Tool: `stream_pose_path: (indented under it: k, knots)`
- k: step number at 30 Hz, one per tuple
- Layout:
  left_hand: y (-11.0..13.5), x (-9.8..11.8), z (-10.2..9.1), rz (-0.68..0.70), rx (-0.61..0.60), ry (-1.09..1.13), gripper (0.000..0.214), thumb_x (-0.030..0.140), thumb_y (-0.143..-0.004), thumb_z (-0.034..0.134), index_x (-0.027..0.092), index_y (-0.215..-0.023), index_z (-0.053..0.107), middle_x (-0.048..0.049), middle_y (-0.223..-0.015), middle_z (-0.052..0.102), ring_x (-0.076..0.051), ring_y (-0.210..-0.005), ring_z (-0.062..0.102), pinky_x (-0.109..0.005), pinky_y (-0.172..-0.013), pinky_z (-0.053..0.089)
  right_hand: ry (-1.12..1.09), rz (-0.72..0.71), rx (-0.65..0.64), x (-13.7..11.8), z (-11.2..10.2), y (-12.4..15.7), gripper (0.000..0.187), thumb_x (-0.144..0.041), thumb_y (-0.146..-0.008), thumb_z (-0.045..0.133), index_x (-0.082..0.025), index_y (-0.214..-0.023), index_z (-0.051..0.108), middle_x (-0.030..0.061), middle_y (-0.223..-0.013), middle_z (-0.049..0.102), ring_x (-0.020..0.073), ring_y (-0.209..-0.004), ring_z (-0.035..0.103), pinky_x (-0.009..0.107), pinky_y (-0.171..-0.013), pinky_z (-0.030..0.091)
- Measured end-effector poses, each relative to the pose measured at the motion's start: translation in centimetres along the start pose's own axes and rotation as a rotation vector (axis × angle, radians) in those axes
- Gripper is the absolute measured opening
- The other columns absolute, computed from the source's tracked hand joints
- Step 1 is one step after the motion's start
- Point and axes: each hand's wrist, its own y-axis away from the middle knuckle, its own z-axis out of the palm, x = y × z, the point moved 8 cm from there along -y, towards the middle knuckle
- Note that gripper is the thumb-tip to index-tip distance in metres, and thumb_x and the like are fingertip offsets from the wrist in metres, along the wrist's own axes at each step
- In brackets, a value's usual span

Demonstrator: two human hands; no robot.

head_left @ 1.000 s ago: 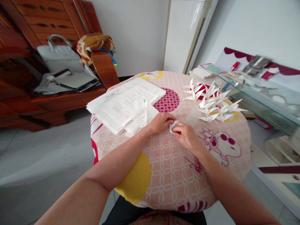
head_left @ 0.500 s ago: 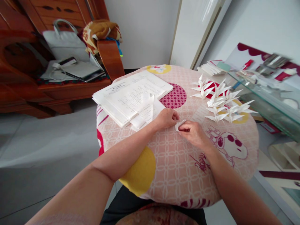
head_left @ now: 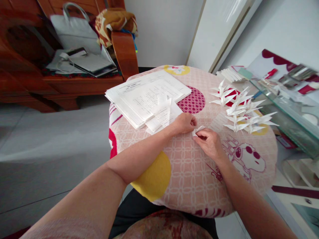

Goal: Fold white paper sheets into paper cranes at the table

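Over the middle of the table, a small white piece of folded paper (head_left: 198, 129) is between my two hands. My right hand (head_left: 209, 142) pinches it between thumb and curled fingers. My left hand (head_left: 185, 122) meets it from the other side, fingers bent and closed at its left edge; the exact grip is partly hidden. Near my left forearm lie loose printed sheets (head_left: 163, 114) on a larger stack of printed paper (head_left: 134, 96). To the right of my hands, several white folded paper cranes (head_left: 240, 106) sit in a group.
A patterned pink cloth covers the round table (head_left: 189, 172). At its right stands a glass-edged shelf (head_left: 289, 119) with assorted items. A pile of white paper pieces (head_left: 230, 73) lies at the back right. On the left, a wooden bench (head_left: 82, 84) holds a pale handbag (head_left: 74, 31).
The whole view has shifted, so the table appears slightly farther right. My hands keep nearly the same place over the cloth, with the folded paper still between them.
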Motion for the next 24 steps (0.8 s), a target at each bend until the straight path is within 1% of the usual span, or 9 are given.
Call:
stream_pose_path:
  k: [4, 9, 14, 19, 21, 24]
  knots:
    - [0.0, 0.1, 0.1, -0.009, -0.023, 0.017, 0.027, 0.008, -0.069, 0.060, 0.013, -0.088, 0.078, -0.0028, -0.074, 0.073, -0.014, -0.069, 0.064, -0.023, -0.066, 0.047, 0.057, 0.003, 0.051, -0.2, 0.0, 0.0, 0.022, -0.020, -0.080, 0.061, -0.020, -0.059, 0.055, 0.0013, -0.065, 0.057, 0.0162, -0.065, 0.052, 0.030, -0.064, 0.038]
    - [0.1, 0.3, -0.1, -0.003, -0.022, -0.004, 0.029, 0.008, -0.070, 0.059, 0.013, -0.090, 0.079, -0.0029, -0.072, 0.072, -0.015, -0.068, 0.063, -0.025, -0.067, 0.047, 0.039, 0.055, 0.049, 0.5, 0.0, -0.1, 0.022, -0.024, -0.078, 0.061, -0.020, -0.058, 0.052, 0.0003, -0.063, 0.054, 0.0152, -0.062, 0.049, 0.029, -0.061, 0.035]
    - [0.1, 0.4, -0.1, 0.009, -0.017, -0.006, 0.028, 0.008, -0.070, 0.060, 0.014, -0.089, 0.079, -0.0026, -0.072, 0.072, -0.015, -0.069, 0.063, -0.025, -0.068, 0.046, 0.076, 0.049, 0.049, 0.2, 0.2, -0.1, 0.021, -0.025, -0.078, 0.060, -0.020, -0.060, 0.053, 0.0008, -0.065, 0.054, 0.0152, -0.063, 0.047, 0.029, -0.062, 0.035]
    - [-0.1, 0.1, 0.0, 0.007, -0.011, -0.006, 0.030, 0.006, -0.068, 0.059, 0.014, -0.089, 0.079, -0.0027, -0.071, 0.071, -0.015, -0.068, 0.063, -0.025, -0.068, 0.047, 0.106, 0.068, 0.068, 0.1, 0.1, -0.2, 0.020, -0.024, -0.076, 0.061, -0.019, -0.058, 0.054, 0.0012, -0.064, 0.054, 0.0155, -0.063, 0.048, 0.029, -0.062, 0.034]
    - [-0.1, 0.1, 0.0, -0.001, -0.015, 0.001, 0.031, 0.006, -0.067, 0.059, 0.014, -0.090, 0.079, -0.0025, -0.071, 0.071, -0.015, -0.067, 0.063, -0.025, -0.068, 0.047, 0.067, 0.097, 0.054, 0.4, 0.0, -0.2, 0.018, -0.024, -0.076, 0.061, -0.019, -0.059, 0.056, 0.0010, -0.063, 0.055, 0.0155, -0.062, 0.049, 0.029, -0.061, 0.035]
    - [-0.1, 0.1, 0.0, -0.010, -0.023, 0.011, 0.030, 0.007, -0.068, 0.060, 0.014, -0.090, 0.079, -0.0019, -0.070, 0.071, -0.014, -0.067, 0.062, -0.025, -0.069, 0.048, -0.061, 0.172, 0.015, 1.5, 0.1, -0.1, 0.012, -0.026, -0.075, 0.062, -0.018, -0.066, 0.063, -0.0002, -0.062, 0.058, 0.0147, -0.059, 0.051, 0.028, -0.059, 0.038]
